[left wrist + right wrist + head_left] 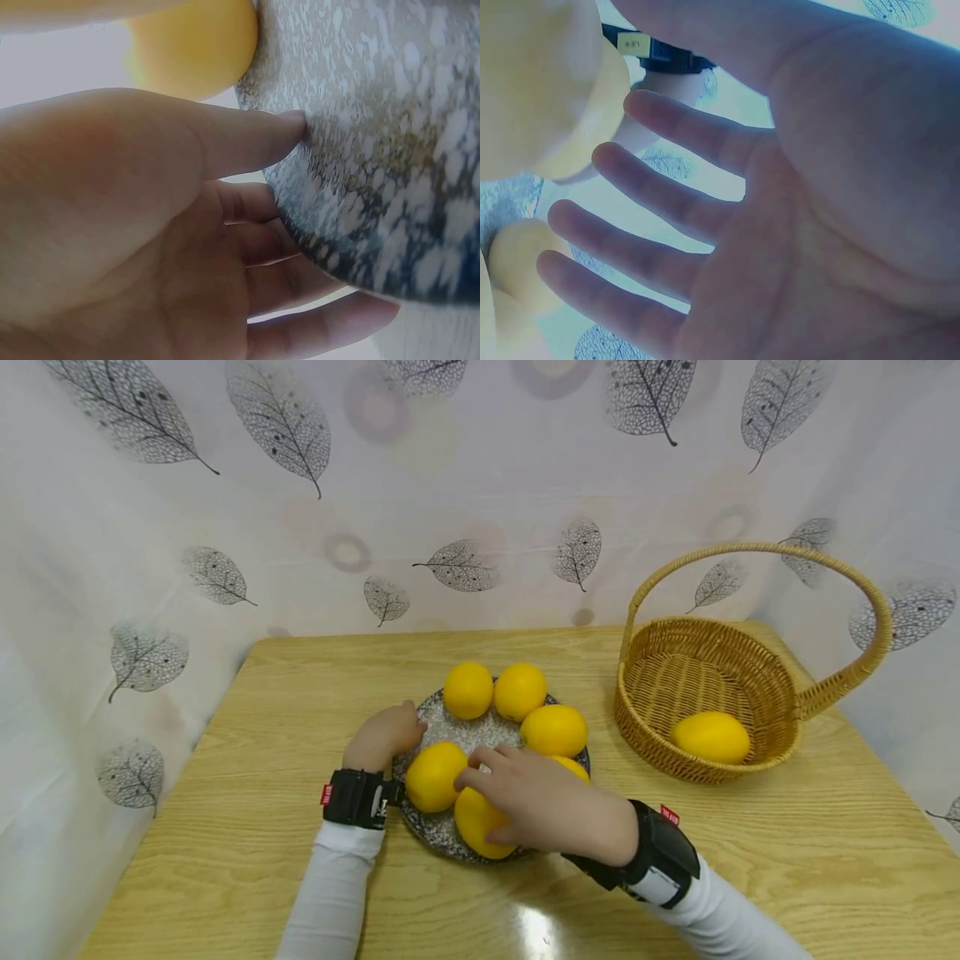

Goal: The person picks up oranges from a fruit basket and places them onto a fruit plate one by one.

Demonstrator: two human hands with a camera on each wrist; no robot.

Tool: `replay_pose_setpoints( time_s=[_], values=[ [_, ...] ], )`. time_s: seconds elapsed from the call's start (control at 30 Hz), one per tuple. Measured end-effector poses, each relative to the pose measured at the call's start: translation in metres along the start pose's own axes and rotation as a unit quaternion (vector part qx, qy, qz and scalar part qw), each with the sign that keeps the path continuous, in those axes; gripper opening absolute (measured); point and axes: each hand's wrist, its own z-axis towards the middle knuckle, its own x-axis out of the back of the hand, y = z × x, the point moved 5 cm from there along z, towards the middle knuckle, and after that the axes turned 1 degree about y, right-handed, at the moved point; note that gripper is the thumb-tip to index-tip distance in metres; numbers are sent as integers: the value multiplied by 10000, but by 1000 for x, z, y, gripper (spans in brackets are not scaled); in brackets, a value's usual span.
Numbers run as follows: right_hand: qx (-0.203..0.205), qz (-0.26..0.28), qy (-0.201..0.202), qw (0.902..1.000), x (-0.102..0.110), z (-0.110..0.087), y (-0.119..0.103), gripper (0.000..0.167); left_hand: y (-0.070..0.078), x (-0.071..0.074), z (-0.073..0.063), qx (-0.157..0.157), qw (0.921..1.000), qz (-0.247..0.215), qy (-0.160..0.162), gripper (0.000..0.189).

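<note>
A round speckled grey plate [457, 733] with a dark rim carries several smooth yellow fruits, round to oval. My left hand [386, 735] pinches the plate's left rim; in the left wrist view the thumb [255, 139] lies on top and the fingers reach beneath the edge. My right hand [543, 797] hovers over the front of the plate, fingers spread around the near yellow fruit [477, 825]. In the right wrist view a fruit [532, 82] is close to the fingertips, which look apart from it. Another yellow fruit [435, 777] lies between both hands.
On the right stands a wicker basket [652, 752] with a tall arched handle [757, 550]; one yellow fruit [711, 737] lies inside. The wooden table [300, 693] meets a leaf-patterned curtain [487, 510] at its back.
</note>
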Motion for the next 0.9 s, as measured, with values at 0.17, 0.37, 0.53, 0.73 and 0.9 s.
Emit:
replay_pose_setpoints(
  time_s=[0.17,0.37,0.53,0.73,0.9],
  values=[
    [-83,297,158,9994,8,-3,8,52,0,0,0,-37,10000,-7,-1,57],
    [-561,632,271,9961,19,-8,25,49,0,0,0,-30,10000,-28,-51,60],
    [-1018,722,248,9919,31,-16,45,50,0,-1,0,-60,10000,-15,-12,59],
    [-1579,1038,448,9810,48,-34,79,54,-1,-1,1,-12,10000,-52,-15,59],
    [-2094,1167,668,9685,60,-55,114,53,-1,-2,2,-52,10000,-48,-24,59]
  ],
)
